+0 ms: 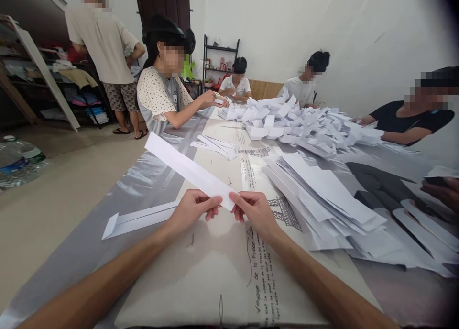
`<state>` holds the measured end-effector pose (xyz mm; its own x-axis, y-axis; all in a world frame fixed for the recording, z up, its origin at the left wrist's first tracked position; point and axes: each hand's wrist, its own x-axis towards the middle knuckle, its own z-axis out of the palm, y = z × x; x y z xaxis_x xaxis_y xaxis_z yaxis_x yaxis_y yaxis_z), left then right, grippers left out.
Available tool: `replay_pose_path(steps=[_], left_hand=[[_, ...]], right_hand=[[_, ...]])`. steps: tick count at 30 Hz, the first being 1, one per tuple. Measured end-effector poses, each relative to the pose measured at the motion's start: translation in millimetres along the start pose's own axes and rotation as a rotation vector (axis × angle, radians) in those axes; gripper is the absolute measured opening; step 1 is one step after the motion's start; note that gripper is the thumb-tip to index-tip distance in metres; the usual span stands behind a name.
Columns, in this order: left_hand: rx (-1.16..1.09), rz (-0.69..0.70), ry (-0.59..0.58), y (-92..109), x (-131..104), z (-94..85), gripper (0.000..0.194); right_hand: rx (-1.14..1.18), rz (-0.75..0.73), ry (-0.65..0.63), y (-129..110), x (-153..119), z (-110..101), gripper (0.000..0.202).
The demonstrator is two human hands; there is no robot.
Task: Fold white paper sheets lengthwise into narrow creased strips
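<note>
Above the table, a long flat strip of white folded paper slants from upper left down to my fingers. My left hand pinches its lower edge near the end, with the thumb on top. At the right end corner, my right hand grips the same strip between thumb and curled fingers. Partly behind my left wrist lies another folded paper strip, its far end bent up as a flap. A stack of flat white paper sheets is fanned out to the right of my right hand.
A big heap of folded white papers covers the table's far part. Several loose strips lie before a person at left. Other people sit at the far and right sides; one stands behind. Plastic bottles stand on the floor.
</note>
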<state>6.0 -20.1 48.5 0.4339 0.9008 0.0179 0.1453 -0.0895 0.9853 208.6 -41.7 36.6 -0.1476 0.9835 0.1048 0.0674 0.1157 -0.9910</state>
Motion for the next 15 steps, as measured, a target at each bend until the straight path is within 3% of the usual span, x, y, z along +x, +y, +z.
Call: replay_pose_path(steps=[5,11,15], left_hand=[[-0.018,-0.021,0.026,0,2,0.9,0.040],[-0.075,-0.001,-0.056,-1,1,6.6,0.036],[-0.055,-0.014,-0.007,-1,0,10.4,0.033]], right_hand=[[-0.006,0.012,0.062,3,0,5,0.048],[0.073,0.028,0.123,4,-4,15,0.046],[0.094,0.036,0.144,5,-4,15,0.045]])
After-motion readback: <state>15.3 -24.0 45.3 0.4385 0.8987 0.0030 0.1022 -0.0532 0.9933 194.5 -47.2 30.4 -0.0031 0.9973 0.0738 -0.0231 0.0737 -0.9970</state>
